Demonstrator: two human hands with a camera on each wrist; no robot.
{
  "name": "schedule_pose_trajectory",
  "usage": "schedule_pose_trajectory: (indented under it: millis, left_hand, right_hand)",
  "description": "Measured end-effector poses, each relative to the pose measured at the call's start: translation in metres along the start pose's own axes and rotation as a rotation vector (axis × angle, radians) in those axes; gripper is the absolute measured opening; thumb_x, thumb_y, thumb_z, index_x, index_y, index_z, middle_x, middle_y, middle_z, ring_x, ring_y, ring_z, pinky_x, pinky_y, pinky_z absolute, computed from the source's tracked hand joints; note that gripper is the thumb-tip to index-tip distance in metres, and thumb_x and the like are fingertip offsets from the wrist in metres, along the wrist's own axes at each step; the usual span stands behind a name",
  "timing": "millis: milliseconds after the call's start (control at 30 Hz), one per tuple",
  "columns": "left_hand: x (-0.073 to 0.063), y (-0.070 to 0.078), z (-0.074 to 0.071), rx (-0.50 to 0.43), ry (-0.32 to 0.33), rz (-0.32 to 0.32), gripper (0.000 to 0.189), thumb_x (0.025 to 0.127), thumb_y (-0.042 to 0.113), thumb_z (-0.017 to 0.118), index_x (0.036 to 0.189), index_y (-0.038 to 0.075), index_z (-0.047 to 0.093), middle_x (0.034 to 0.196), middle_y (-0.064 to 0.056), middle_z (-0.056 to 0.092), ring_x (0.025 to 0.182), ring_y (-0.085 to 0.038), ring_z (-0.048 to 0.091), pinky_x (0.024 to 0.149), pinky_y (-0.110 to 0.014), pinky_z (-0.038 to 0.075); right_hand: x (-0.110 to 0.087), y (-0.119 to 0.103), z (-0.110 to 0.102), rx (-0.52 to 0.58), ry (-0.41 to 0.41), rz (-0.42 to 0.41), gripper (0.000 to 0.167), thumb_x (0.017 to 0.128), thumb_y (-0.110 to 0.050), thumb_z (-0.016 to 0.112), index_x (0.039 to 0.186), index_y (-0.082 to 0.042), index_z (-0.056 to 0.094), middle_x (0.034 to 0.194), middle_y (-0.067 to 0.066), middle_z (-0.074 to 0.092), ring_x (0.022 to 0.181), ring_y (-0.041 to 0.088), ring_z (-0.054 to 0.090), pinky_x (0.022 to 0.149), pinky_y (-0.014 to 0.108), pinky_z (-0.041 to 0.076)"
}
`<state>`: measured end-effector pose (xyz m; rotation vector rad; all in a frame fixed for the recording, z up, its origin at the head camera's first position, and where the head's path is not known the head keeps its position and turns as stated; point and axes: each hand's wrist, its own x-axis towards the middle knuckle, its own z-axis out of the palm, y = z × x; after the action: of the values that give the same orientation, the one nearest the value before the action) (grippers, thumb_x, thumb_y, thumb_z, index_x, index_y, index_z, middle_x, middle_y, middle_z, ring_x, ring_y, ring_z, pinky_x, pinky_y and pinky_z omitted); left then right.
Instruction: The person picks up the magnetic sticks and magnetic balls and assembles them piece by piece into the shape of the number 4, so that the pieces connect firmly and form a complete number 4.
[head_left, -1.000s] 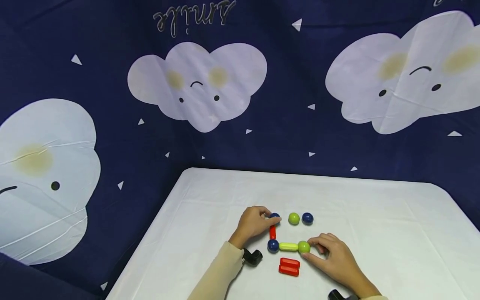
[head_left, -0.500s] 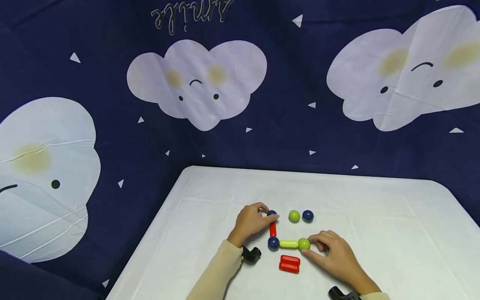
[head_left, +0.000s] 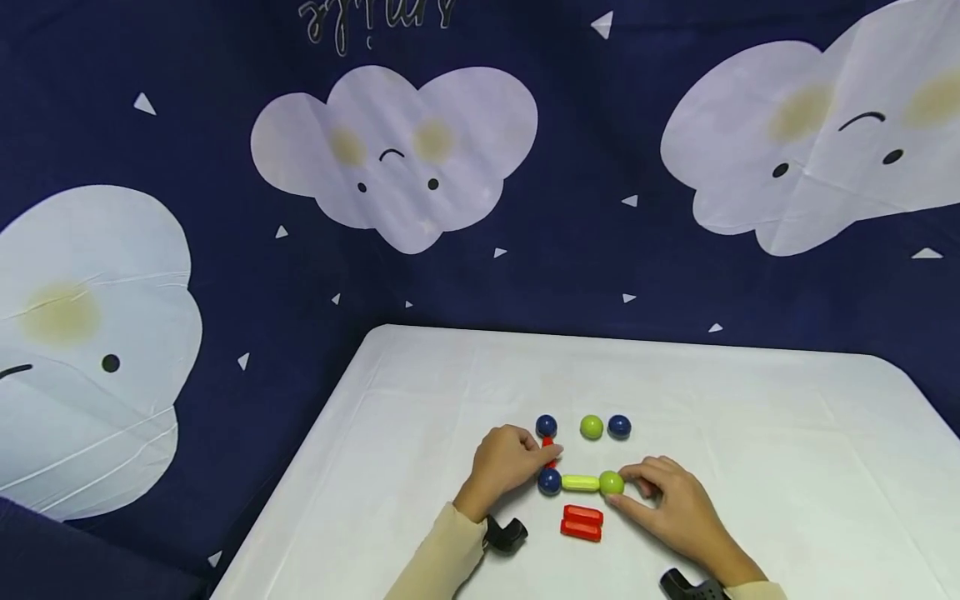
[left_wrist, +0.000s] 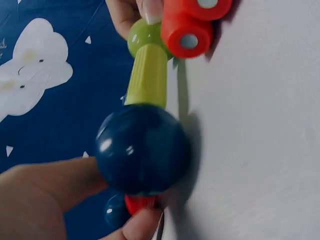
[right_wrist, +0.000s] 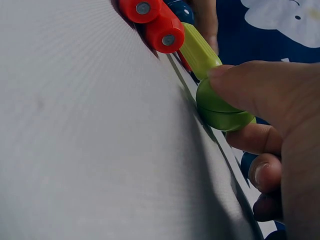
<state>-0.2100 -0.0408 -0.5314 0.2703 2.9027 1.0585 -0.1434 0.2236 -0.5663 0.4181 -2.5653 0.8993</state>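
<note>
- The left hand [head_left: 504,462] pinches the red stick [head_left: 548,442] just beyond the corner ball [head_left: 549,482]; a twist could part them.
- The right hand [head_left: 675,510] pinches the green ball [head_left: 611,483], right of the corner ball; tugging might detach the yellow stick [head_left: 581,483].
- A low wrist could scatter the red pair [head_left: 582,515] nearer than the corner ball.

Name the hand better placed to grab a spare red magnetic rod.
Probably the right hand, pinching a green ball near the spare red rods; the left hand pinches a third rod farther off.

the left hand [head_left: 504,461] partly hides one red stick [head_left: 548,442] (the head view crops the rightmost cloud [head_left: 817,137]).
</note>
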Motion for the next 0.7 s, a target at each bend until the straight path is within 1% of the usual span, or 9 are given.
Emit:
schedule_pose_trajectory:
  millis: [133,233,367,567,700]
  left_hand:
    - [-0.0006,0.0046,0.0021,0.026,0.013,-0.018,0.047,0.081,0.06,0.079,0.058,0.023,0.06,0.055,0.013,0.05,0.056,-0.007,0.047,0.053,-0.026,0.035]
    - [-0.0007,0.0056,0.0024,0.023,0.017,-0.022,0.046,0.081,0.058,0.08,0.058,0.023,0.061,0.055,0.012,0.052,0.057,-0.007,0.047,0.054,-0.026,0.035]
    - [-0.0006,0.0059,0.0022,0.005,0.023,-0.009,0.045,0.082,0.057,0.08,0.06,0.022,0.061,0.057,0.013,0.052,0.057,-0.007,0.047,0.054,-0.026,0.036]
    - [-0.0004,0.0052,0.0016,-0.013,0.024,-0.01,0.044,0.083,0.057,0.079,0.061,0.023,0.062,0.058,0.013,0.053,0.058,-0.007,0.047,0.055,-0.026,0.035]
    - [-0.0011,0.0042,-0.0008,-0.016,0.053,0.013,0.042,0.082,0.058,0.079,0.064,0.023,0.063,0.058,0.013,0.051,0.057,-0.007,0.046,0.054,-0.026,0.035]
  right_hand:
    - [-0.0001,-0.0008,-0.001,-0.004,-0.003,0.007,0.029,0.073,-0.044,0.092,0.092,-0.032,0.073,0.071,-0.018,0.045,0.072,0.001,0.042,0.064,0.023,0.034]
    - [-0.0004,-0.0021,-0.0017,-0.009,-0.002,0.015,0.029,0.073,-0.045,0.092,0.092,-0.032,0.073,0.071,-0.018,0.045,0.072,0.001,0.043,0.064,0.023,0.035]
    - [-0.0008,-0.0044,-0.0026,-0.003,0.0,0.014,0.029,0.073,-0.043,0.092,0.092,-0.031,0.073,0.071,-0.018,0.044,0.072,0.001,0.042,0.063,0.023,0.034]
    - [-0.0005,-0.0062,-0.0034,-0.001,0.001,0.009,0.028,0.074,-0.044,0.091,0.091,-0.031,0.074,0.071,-0.017,0.044,0.072,0.001,0.042,0.063,0.023,0.034]
    - [-0.0008,-0.0046,-0.002,-0.008,0.002,0.009,0.028,0.074,-0.044,0.092,0.091,-0.031,0.073,0.071,-0.018,0.044,0.072,0.001,0.042,0.063,0.023,0.034]
